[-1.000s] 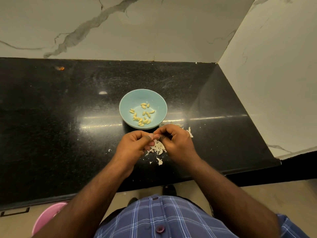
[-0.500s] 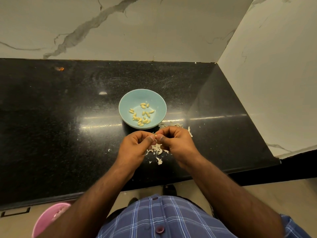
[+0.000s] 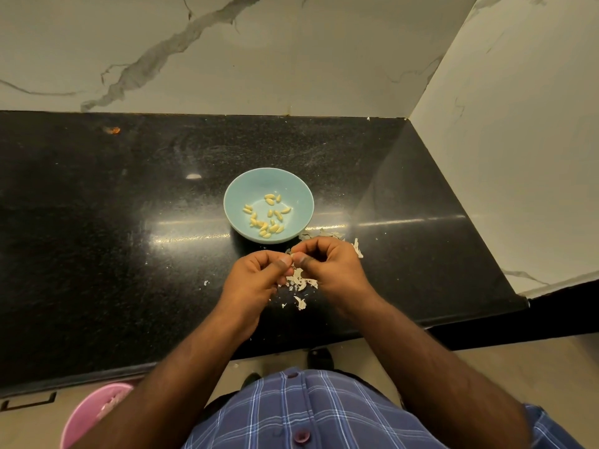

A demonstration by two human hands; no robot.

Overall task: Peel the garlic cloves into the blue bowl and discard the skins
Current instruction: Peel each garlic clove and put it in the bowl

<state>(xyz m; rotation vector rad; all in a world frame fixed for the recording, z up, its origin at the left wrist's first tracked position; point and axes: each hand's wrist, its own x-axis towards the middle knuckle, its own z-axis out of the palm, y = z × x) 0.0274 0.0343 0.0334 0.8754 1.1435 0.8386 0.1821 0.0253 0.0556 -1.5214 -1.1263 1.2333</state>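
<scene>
Garlic clove [image 3: 292, 253], barely visible, is pinched between both hands just in front of the blue bowl [image 3: 240, 192]: left hand [image 3: 256, 277] and right hand [image 3: 330, 267] curl fingertip to fingertip around it. Peeled cloves [image 3: 267, 217] sit in the bowl; skins [image 3: 301, 281] litter the black desk [image 3: 97, 222] beneath.

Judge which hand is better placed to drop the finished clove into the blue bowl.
Probably right: the right hand sits just below the blue bowl rim; the left hand is slightly farther back. Both pinch the clove.
</scene>
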